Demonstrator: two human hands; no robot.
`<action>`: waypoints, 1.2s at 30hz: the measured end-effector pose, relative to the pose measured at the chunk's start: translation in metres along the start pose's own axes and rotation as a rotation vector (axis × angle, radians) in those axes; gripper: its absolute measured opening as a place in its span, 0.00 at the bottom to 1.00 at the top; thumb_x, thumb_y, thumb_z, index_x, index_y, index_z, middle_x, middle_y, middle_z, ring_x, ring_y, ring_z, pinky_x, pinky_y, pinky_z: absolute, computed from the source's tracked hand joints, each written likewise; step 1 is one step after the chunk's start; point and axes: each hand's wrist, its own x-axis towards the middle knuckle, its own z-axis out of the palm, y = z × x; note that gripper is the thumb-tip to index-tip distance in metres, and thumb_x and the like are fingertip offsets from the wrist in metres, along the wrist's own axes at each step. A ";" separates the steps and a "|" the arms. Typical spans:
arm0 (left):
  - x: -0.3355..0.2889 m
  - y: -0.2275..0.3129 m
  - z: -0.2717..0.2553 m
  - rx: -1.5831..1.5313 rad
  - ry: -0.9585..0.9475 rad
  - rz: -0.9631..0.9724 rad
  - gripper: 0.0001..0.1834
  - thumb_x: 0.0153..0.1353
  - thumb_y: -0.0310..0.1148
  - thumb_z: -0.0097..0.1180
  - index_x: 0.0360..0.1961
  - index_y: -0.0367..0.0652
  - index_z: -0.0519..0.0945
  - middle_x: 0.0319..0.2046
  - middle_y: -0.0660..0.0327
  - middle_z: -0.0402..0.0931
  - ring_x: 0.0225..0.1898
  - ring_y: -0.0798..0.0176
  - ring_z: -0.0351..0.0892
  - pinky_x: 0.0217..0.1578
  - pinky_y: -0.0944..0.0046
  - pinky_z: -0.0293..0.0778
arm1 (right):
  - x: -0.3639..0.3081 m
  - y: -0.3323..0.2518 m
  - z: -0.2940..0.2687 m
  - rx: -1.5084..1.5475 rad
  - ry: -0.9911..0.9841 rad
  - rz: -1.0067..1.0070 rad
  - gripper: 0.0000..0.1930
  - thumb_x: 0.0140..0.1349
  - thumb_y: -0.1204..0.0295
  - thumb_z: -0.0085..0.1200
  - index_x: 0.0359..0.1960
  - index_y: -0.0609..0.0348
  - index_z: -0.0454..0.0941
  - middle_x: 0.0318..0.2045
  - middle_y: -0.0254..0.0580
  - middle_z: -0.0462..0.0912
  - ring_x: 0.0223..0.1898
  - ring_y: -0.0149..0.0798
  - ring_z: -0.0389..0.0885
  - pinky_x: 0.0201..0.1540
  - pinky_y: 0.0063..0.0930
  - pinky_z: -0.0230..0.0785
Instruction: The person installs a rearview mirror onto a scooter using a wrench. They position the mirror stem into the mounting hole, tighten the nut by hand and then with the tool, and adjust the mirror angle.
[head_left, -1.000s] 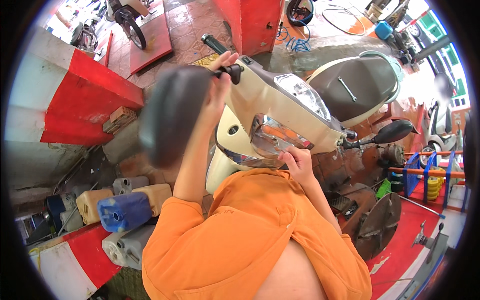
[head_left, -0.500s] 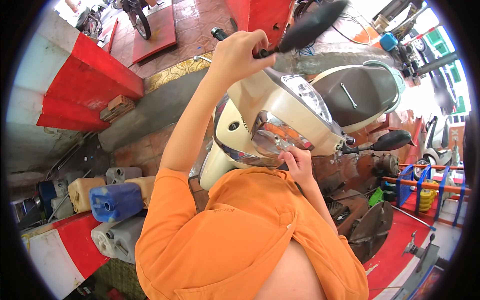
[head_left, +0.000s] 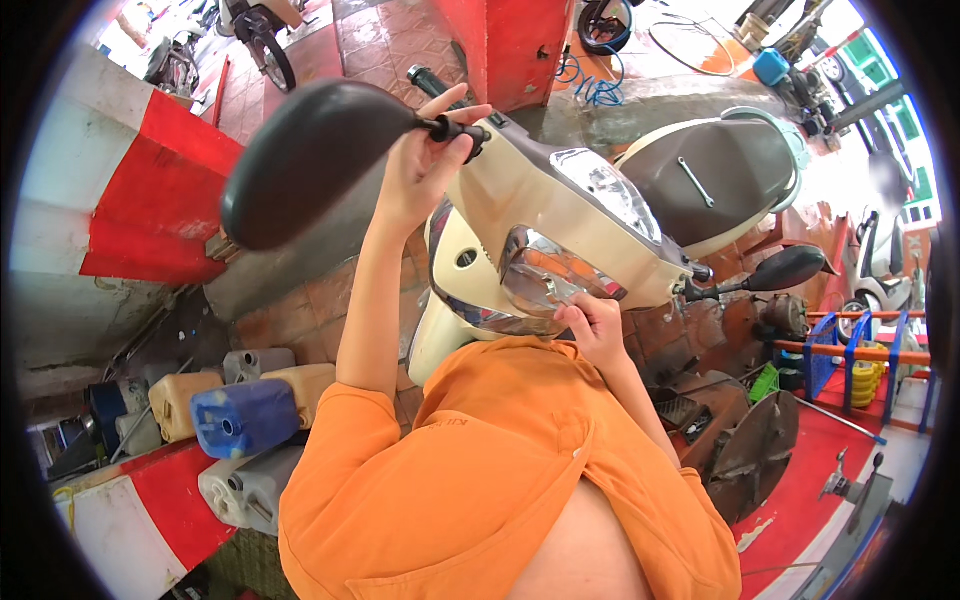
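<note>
Up at the scooter's [head_left: 560, 215] handlebar, left hand [head_left: 425, 160] is pinched around the stem of the dark mirror [head_left: 305, 160], which looks seated but not tightened. Right hand [head_left: 592, 330] curls against the chrome just under the headlight. Opposite mirror [head_left: 785, 270] is already on.

My left arm is raised high, elbow bent, forearm bare below a rolled orange sleeve and running up the middle of the view. My left hand [head_left: 425, 165] is closed, fingers curled tight round what it grips, with the thumb stretched out above them. My right arm stays lower, bent close against my body. My right hand [head_left: 592, 328] is half curled, fingertips pinched together and pointing up and away from me.
</note>
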 end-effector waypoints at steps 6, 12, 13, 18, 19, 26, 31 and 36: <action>0.003 0.003 -0.005 0.274 -0.097 0.057 0.26 0.69 0.20 0.50 0.68 0.41 0.66 0.56 0.55 0.79 0.57 0.66 0.76 0.61 0.63 0.68 | 0.001 -0.003 -0.005 -0.033 -0.042 0.015 0.12 0.66 0.70 0.55 0.25 0.64 0.79 0.13 0.41 0.73 0.14 0.32 0.70 0.20 0.25 0.59; -0.011 -0.028 -0.005 0.217 0.016 0.218 0.18 0.58 0.22 0.59 0.51 0.39 0.82 0.45 0.56 0.84 0.41 0.65 0.84 0.44 0.68 0.78 | 0.002 -0.004 -0.006 -0.033 -0.071 0.027 0.11 0.65 0.71 0.56 0.26 0.65 0.79 0.14 0.42 0.73 0.14 0.32 0.71 0.21 0.24 0.61; -0.016 -0.019 0.012 0.392 0.157 0.328 0.18 0.52 0.23 0.63 0.47 0.42 0.83 0.42 0.58 0.85 0.35 0.64 0.86 0.40 0.67 0.80 | 0.001 -0.003 -0.005 -0.025 -0.057 0.032 0.11 0.65 0.71 0.56 0.26 0.65 0.79 0.14 0.42 0.74 0.15 0.32 0.71 0.21 0.24 0.62; -0.005 -0.006 0.023 1.053 0.325 0.665 0.14 0.45 0.24 0.66 0.36 0.47 0.81 0.34 0.64 0.84 0.30 0.57 0.83 0.34 0.65 0.80 | 0.001 -0.004 -0.003 -0.046 -0.046 0.040 0.13 0.66 0.69 0.55 0.26 0.64 0.80 0.16 0.42 0.75 0.15 0.32 0.72 0.22 0.24 0.63; -0.003 0.001 0.029 1.122 0.304 0.627 0.13 0.44 0.25 0.66 0.33 0.48 0.79 0.31 0.64 0.81 0.29 0.57 0.82 0.32 0.64 0.78 | 0.001 -0.003 -0.004 -0.055 -0.049 0.037 0.13 0.66 0.69 0.55 0.26 0.65 0.80 0.15 0.42 0.75 0.15 0.32 0.71 0.21 0.24 0.62; 0.040 0.006 0.034 1.244 0.096 0.505 0.08 0.53 0.31 0.62 0.31 0.48 0.74 0.27 0.66 0.76 0.32 0.57 0.79 0.31 0.56 0.75 | 0.002 -0.003 -0.002 -0.046 -0.031 0.000 0.13 0.66 0.70 0.55 0.25 0.65 0.80 0.14 0.42 0.74 0.14 0.31 0.70 0.20 0.24 0.60; 0.038 -0.002 0.037 0.921 -0.044 0.313 0.16 0.52 0.25 0.59 0.45 0.47 0.79 0.36 0.63 0.81 0.42 0.57 0.81 0.41 0.59 0.77 | 0.002 -0.005 -0.001 -0.041 -0.027 0.025 0.13 0.66 0.70 0.55 0.25 0.65 0.79 0.14 0.42 0.74 0.14 0.32 0.71 0.20 0.25 0.60; 0.040 0.010 0.018 0.660 -0.433 0.188 0.21 0.58 0.28 0.59 0.54 0.42 0.78 0.43 0.57 0.82 0.46 0.61 0.81 0.48 0.64 0.74 | -0.001 0.000 -0.003 -0.093 -0.045 0.025 0.14 0.66 0.69 0.55 0.25 0.65 0.79 0.14 0.42 0.75 0.14 0.33 0.71 0.20 0.25 0.61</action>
